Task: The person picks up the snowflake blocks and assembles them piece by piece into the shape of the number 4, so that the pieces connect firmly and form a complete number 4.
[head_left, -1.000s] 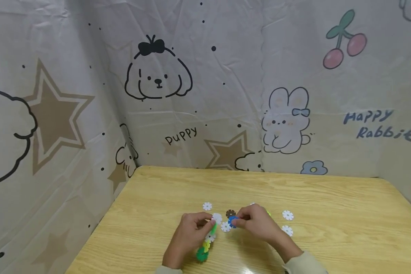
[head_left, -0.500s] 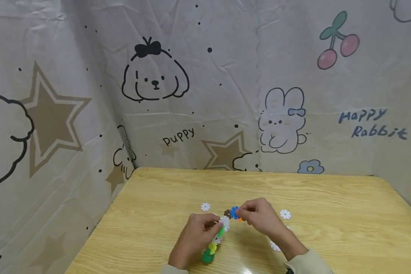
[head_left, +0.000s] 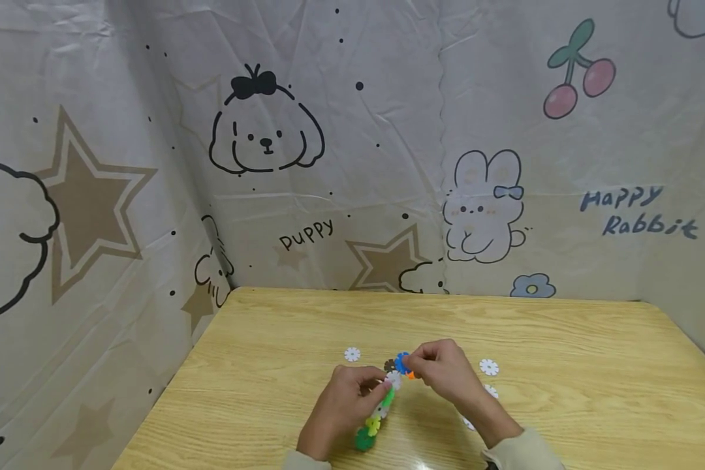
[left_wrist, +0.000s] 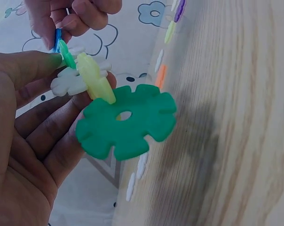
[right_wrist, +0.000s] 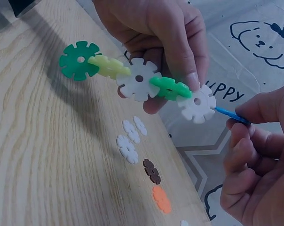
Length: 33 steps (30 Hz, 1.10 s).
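My left hand (head_left: 345,401) grips a chain of slotted plastic snowflake discs near its far end. From the near end it runs dark green disc (right_wrist: 71,60), yellow disc (right_wrist: 109,68), white disc (right_wrist: 128,87), light green disc (right_wrist: 170,89), then another white disc (right_wrist: 193,114) by my left thumb. My right hand (head_left: 451,373) pinches a blue disc (right_wrist: 231,115) between thumb and fingers. In the right wrist view the blue disc stands edge-on, its tip right at the slotted rim of the end white disc. The chain is held above the table.
Loose discs lie on the wooden table (head_left: 270,326): a white disc (head_left: 352,354) behind my left hand, white discs (head_left: 489,367) on the right, a brown disc (right_wrist: 151,171), an orange disc (right_wrist: 161,199) and a purple disc (left_wrist: 180,10). A printed cloth (head_left: 388,130) hangs behind.
My left hand has moved right, carrying the chain so its end white disc comes up to the blue disc. My right hand has lifted slightly away with the blue disc, then stayed nearly still.
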### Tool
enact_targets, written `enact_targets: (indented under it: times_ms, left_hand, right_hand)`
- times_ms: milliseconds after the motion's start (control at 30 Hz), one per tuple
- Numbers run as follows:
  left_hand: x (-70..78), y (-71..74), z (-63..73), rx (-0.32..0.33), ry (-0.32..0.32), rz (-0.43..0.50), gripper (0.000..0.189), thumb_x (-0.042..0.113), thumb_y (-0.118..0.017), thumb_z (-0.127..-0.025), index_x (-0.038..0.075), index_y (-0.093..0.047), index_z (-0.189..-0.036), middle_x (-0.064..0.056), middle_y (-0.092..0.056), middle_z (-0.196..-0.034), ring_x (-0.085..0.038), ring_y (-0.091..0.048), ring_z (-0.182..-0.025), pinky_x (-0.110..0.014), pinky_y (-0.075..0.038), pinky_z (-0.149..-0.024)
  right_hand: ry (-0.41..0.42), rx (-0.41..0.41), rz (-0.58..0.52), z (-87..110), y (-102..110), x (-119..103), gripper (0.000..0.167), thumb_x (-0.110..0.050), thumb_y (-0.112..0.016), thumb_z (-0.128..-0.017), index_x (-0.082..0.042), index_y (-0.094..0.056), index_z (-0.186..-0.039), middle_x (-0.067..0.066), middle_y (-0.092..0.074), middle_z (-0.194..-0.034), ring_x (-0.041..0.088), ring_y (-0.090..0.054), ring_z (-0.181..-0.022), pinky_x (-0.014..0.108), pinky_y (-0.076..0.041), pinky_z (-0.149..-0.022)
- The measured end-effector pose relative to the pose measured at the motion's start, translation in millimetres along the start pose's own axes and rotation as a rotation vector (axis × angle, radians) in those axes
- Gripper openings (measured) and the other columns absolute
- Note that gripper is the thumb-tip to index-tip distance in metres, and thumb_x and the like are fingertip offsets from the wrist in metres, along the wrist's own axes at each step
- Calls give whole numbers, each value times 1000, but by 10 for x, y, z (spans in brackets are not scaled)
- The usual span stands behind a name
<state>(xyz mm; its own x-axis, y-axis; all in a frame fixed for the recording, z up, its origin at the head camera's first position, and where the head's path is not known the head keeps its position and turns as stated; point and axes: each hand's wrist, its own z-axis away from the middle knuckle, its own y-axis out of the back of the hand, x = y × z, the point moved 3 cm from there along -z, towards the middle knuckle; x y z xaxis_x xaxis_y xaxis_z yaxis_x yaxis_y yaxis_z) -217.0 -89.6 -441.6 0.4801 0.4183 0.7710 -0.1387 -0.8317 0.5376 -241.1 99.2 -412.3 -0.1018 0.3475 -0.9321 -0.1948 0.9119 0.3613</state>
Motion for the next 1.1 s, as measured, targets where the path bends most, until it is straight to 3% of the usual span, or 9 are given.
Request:
enact_targets:
  times_ms: [433, 700, 900, 1100]
  left_hand:
    - [18, -52, -45, -20, -23, -26, 13, 16, -67, -97, 7, -77, -95, 5, -73, -84, 1, -64, -72, -18, -53, -65]
    - [20, -82, -61, 13, -76, -74, 13, 15, -68, -96, 8, -78, -92, 6, -72, -81, 6, -60, -68, -14, -50, -63]
    - [7, -95, -61, 51, -125, -72, 13, 11, -69, -94, 8, -78, -84, 7, -69, -72, 9, -50, -58, -13, -46, -54]
    - [-8, -96, -49, 67, -104, -37, 17, 14, -69, -95, 9, -77, -81, 8, -68, -70, 8, -48, -55, -13, -45, -51]
  right_hand:
    - [-32, 36, 7, -4, -21, 39, 25, -13, -69, -89, -5, -65, -65, -1, -47, -52, 10, -33, -46, 24, -28, -43]
    - [-36, 37, -11, 0, -64, 67, 25, -9, -67, -88, -1, -63, -65, -1, -47, -52, 10, -32, -46, 22, -25, -43]
    - [9, 43, 0, 4, -78, 66, 24, -9, -68, -87, -4, -64, -64, 0, -51, -57, 8, -30, -45, 22, -25, -43]
    - [27, 37, 2, 7, -106, 54, 24, -5, -66, -87, -4, -63, -63, 0, -52, -58, 7, -30, -46, 21, -24, -43]
